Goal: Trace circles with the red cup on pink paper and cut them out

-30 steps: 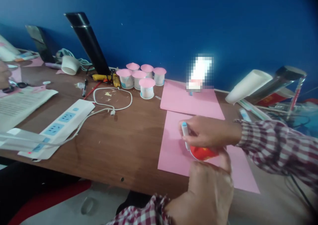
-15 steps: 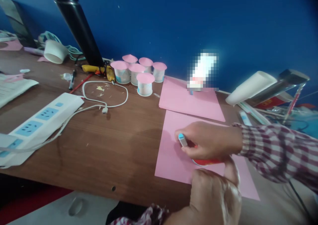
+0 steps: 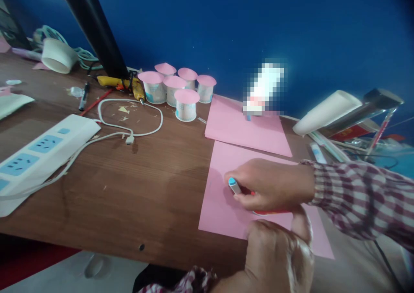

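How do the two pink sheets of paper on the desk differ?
The near pink sheet lies at the desk's front edge, with the right hand holding a blue-capped pen over it and the left hand on a red round thing. The far pink sheet lies by the blue wall, untouched by either hand. The near one looks larger. Both lie flat, same pink.
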`<state>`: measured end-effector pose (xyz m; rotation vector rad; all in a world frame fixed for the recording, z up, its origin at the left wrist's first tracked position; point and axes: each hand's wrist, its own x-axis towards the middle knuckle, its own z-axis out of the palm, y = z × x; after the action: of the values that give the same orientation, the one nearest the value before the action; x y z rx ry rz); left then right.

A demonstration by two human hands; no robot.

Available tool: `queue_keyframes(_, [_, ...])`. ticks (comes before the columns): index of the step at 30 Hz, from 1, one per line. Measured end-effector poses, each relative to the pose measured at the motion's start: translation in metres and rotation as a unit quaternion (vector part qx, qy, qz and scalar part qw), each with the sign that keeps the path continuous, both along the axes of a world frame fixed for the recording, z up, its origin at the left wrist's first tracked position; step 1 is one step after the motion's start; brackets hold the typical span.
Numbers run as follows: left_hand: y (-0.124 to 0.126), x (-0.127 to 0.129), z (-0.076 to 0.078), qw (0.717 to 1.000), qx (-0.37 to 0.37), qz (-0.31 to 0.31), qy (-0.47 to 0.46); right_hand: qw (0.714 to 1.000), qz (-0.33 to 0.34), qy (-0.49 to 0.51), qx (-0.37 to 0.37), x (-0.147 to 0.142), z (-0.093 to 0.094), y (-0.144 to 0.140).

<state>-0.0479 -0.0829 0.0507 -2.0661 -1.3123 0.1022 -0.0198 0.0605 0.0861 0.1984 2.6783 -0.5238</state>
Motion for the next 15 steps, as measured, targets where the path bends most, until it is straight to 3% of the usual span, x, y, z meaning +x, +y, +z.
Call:
queue_keyframes(5, [-0.0002, 0.0021, -0.0011, 0.99, -0.058, -0.005, -0.125, 1.0, 0.013, 0.004, -0.01, -0.0011, -0.0018, 0.0001])
queue_keyframes(15, [0.0015, -0.0006, -0.0018, 0.985, -0.086, -0.044, -0.141, 0.999, 0.011, 0.009, -0.042, -0.0057, -0.0046, 0.0033])
